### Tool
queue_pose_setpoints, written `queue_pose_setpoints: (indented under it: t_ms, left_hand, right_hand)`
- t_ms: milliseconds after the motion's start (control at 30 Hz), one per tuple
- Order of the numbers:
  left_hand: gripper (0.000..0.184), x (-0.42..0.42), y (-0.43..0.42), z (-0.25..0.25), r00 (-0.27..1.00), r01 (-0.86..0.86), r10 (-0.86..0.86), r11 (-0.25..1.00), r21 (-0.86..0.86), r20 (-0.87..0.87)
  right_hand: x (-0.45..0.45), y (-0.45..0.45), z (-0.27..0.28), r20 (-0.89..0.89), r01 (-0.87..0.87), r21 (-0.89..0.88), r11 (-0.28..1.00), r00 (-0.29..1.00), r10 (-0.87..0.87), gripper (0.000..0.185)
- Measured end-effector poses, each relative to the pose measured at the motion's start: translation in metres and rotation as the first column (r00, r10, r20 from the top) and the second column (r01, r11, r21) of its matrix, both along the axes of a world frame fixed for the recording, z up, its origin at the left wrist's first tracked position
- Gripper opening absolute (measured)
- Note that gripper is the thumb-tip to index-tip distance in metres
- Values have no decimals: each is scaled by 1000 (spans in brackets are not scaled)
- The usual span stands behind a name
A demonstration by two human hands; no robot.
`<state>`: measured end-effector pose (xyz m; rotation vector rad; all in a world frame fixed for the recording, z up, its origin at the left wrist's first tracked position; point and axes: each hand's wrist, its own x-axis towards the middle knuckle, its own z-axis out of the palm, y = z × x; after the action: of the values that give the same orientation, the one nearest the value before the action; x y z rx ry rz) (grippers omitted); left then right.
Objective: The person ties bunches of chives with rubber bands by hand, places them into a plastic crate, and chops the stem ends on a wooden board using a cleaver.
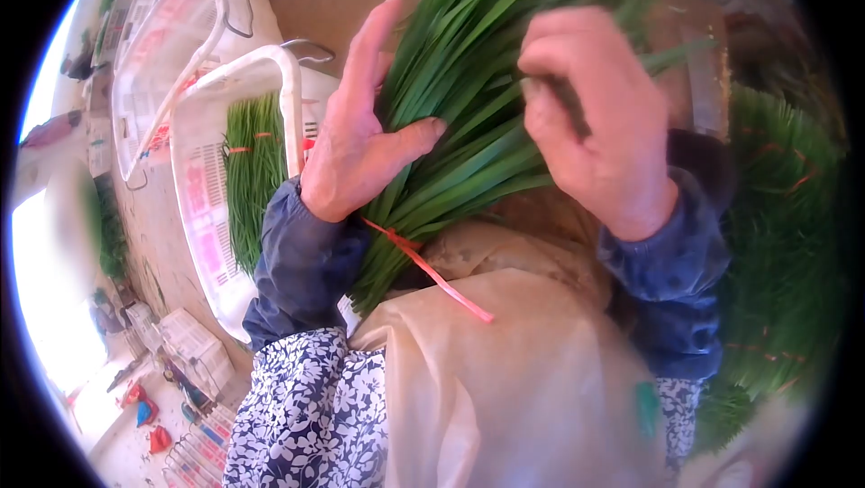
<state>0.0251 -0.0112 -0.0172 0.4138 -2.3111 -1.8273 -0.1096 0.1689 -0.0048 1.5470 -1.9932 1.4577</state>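
A bunch of garlic chives slants across my lap, its leaves fanned toward the top. Round its lower stalks goes a red tie, with a loose end hanging over the apron. My left hand rests against the left side of the bunch, fingers stretched upward and thumb laid on the leaves; it is open. Above the right side of the leaves, my right hand is closed in a pinch, fingertips curled to the thumb. Whatever is between those fingertips, if anything, is hidden, and the hand is slightly blurred.
At left stands a white plastic basket with tied chives inside. Another white basket is behind it. More tied chives are piled on my right. Red and blue scraps lie on the floor at lower left.
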Motion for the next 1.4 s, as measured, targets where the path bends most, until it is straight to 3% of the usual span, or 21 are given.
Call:
queue_pose_setpoints:
  t_ms: [67,100,200,467,533,767,833,867,933,1000,1100,1133,1233,1333,1400]
  left_hand:
    - [97,0,-2,-3,1000,10,-11,1000,-7,-23]
    - [97,0,-1,-2,1000,4,-4,1000,-6,-23]
    - [96,0,1,-2,1000,-29,29,999,-32,-7]
    - [94,0,0,-4,999,-15,14,1000,-16,-39]
    - [95,0,0,0,1000,6,-6,1000,-18,-4]
    - [96,1,-2,0,999,33,-33,999,-2,13]
    - [94,2,-3,-3,1000,8,-8,1000,-14,-4]
    - [93,2,-3,-5,1000,-9,9,1000,-22,-24]
    - [92,1,-4,-4,1000,-2,2,1000,-28,-10]
    - [91,0,-3,-2,1000,5,-5,999,-33,4]
    - [89,0,1,3,1000,5,-4,1000,-13,24]
    - [89,0,1,4,1000,9,-9,1000,0,14]
    - [88,-2,3,5,1000,4,-4,999,40,1]
    - [89,-8,-7,-2,998,40,-39,999,19,-55]
    - [90,-20,-8,-2,988,85,-100,989,-124,-120]
  right_hand:
    - [5,5,-8,305,-39,202,979,952,-25,13]
    - [3,5,-17,372,-25,259,966,925,-76,13]
    - [4,0,-28,446,-7,181,983,892,-75,17]
    - [-1,-4,-32,314,-47,305,951,948,-54,23]
    - [1,-4,-28,159,60,334,941,980,-119,26]
    - [-7,-5,-24,92,-7,298,954,995,-22,20]
    - [-6,-3,-6,-204,-8,160,987,978,41,19]
    - [-4,-1,-1,-205,-8,159,987,978,41,19]
    - [2,2,9,11,-149,189,971,989,150,20]
    - [5,5,11,16,-144,202,969,990,144,21]
    - [12,8,15,301,-334,115,935,909,288,18]
    - [16,9,14,449,-499,27,866,780,436,17]
    - [26,8,8,640,-653,-108,749,531,556,15]
    - [42,3,3,695,-630,-167,759,470,543,17]
    - [53,-4,14,476,-658,-93,747,629,615,15]
